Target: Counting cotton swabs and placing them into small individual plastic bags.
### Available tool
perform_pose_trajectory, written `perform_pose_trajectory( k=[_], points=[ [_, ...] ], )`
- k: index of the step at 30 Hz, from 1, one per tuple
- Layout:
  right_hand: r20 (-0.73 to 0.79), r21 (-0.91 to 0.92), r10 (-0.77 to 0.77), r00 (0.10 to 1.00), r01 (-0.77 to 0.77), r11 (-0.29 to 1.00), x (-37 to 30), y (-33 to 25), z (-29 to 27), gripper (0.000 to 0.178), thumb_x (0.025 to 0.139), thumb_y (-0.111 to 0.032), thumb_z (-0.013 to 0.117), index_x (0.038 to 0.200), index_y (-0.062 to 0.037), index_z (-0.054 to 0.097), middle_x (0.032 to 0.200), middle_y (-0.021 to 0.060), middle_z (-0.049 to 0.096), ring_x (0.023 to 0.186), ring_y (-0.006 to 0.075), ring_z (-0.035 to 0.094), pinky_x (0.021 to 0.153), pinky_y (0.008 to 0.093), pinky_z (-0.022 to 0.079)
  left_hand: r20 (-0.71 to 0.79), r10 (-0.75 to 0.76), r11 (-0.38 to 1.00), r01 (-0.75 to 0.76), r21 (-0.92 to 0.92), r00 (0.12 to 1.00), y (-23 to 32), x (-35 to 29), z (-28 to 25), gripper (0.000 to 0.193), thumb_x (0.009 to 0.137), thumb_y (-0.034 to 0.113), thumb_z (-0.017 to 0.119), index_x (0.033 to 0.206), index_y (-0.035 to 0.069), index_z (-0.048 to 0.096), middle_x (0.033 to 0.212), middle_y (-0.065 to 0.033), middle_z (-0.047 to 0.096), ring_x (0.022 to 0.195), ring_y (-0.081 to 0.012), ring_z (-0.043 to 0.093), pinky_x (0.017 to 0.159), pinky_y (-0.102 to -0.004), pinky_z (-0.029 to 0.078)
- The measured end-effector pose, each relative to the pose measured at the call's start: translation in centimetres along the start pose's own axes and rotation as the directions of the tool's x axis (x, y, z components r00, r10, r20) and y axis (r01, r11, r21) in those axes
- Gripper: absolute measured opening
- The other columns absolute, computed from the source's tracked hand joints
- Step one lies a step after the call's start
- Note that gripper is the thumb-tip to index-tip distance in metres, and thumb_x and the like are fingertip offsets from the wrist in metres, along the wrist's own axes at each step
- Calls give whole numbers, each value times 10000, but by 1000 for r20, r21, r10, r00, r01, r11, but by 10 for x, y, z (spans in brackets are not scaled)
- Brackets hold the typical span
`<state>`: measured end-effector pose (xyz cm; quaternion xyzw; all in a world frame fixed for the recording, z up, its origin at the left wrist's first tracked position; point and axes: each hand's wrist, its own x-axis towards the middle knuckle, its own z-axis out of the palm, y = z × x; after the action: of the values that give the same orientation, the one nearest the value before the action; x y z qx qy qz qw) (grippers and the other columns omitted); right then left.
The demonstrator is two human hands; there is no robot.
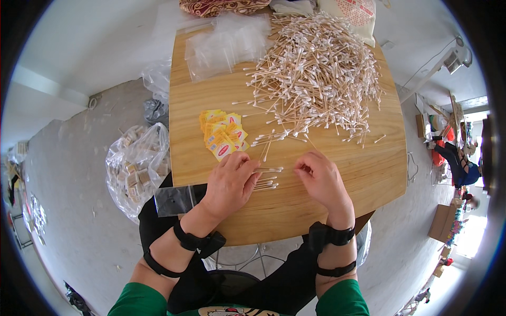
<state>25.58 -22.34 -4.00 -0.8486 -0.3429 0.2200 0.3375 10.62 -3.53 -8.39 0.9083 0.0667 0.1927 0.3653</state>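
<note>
My left hand [230, 181] is closed near the front of the wooden table, with several cotton swabs [270, 170] sticking out past its thumb and fingers. More swab heads [266, 183] show just below them, partly hidden by the thumb. To the right, my right hand [319, 176] has its fingertips pinched together; whatever is between them is hidden. A thin stick [311, 141] reaches to the back of those fingers, and I cannot tell whether it is gripped. Yellow-and-white printed cards [224, 131] lie in an overlapping heap beyond my left hand.
A large heap of loose cotton swabs [321, 73] covers the far right of the table [205, 97]. Clear plastic bags [226, 45] lie at the far left. A small clear bag [174, 201] hangs at the near left edge. A big bag of small packs [138, 176] stands on the floor.
</note>
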Motion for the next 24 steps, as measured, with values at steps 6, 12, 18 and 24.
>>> perform_pose_trajectory(
  k=[6,12,18,24],
  points=[
    [-94,-269,-152,984,122,955,6,13,13,60,837,-44,692,867,-45,640,916,124,633,877,350,633,731,458,518,-8,41,999,-41,10,999,-1,2,-1,189,868,89,719,1045,59,658,997,-93,609,895,-305,622,751,-405,527],
    [6,-199,-233,973,229,953,7,-2,27,95,817,-23,707,900,-47,667,899,130,632,871,363,630,723,443,515,-29,7,1000,-7,19,1000,-1,0,2,203,872,103,720,1066,66,676,978,-94,605,881,-298,618,749,-405,525],
    [-103,-140,-272,957,257,956,21,-17,40,199,824,-2,659,988,-110,692,952,98,614,916,332,650,750,446,540,28,-1,1000,1,15,1000,3,1,-1,138,855,129,742,978,75,710,948,-100,600,863,-291,612,740,-397,520],
    [-150,-242,-299,942,258,935,28,-13,52,107,833,-32,686,922,-89,667,959,96,612,900,324,650,726,439,542,48,7,1000,-7,-7,999,1,1,-5,114,845,95,749,950,57,722,963,-127,613,822,-301,623,729,-402,519]
  ],
)
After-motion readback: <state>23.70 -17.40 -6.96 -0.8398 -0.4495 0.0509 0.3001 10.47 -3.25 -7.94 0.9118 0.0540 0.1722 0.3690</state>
